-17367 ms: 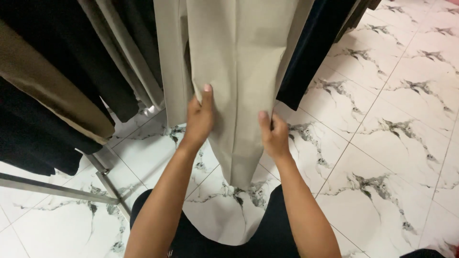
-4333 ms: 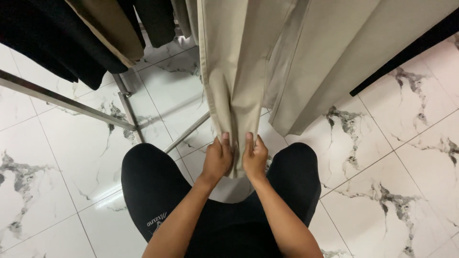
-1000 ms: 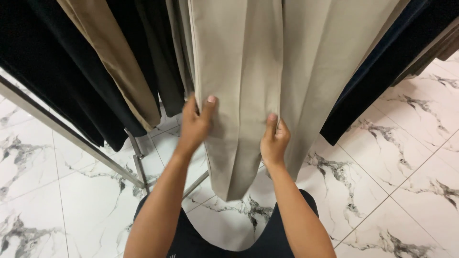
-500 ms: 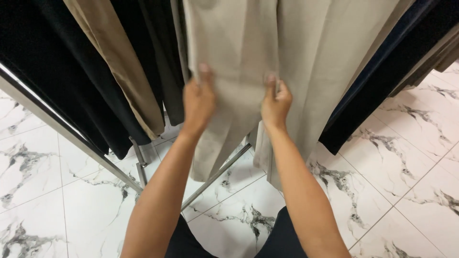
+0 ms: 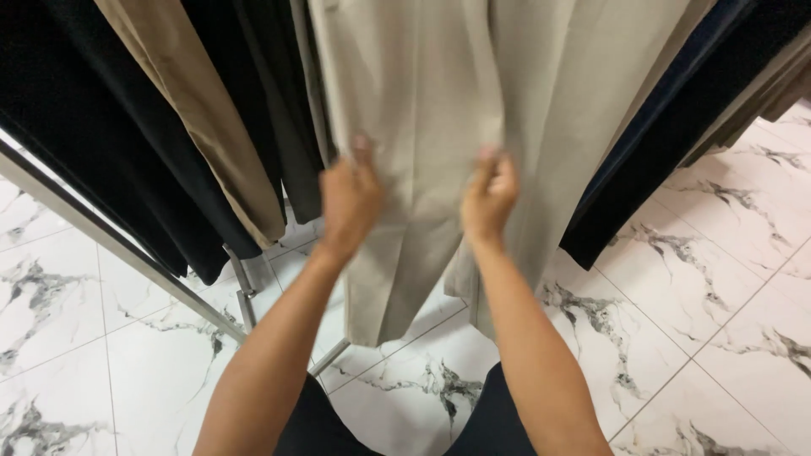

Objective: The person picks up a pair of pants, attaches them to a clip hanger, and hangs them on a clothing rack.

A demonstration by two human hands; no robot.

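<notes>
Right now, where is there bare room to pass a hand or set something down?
Bare floor lies right of the dark trousers, and more left of the rack rail. It is crowded up top, where both hands, left and right, grip the beige trousers.

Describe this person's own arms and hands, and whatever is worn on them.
Both forearms are bare up to the frame edge: no sleeves, gloves, watch or bracelets show. The left hand and right hand show no rings, though blur hides fine detail.
</notes>
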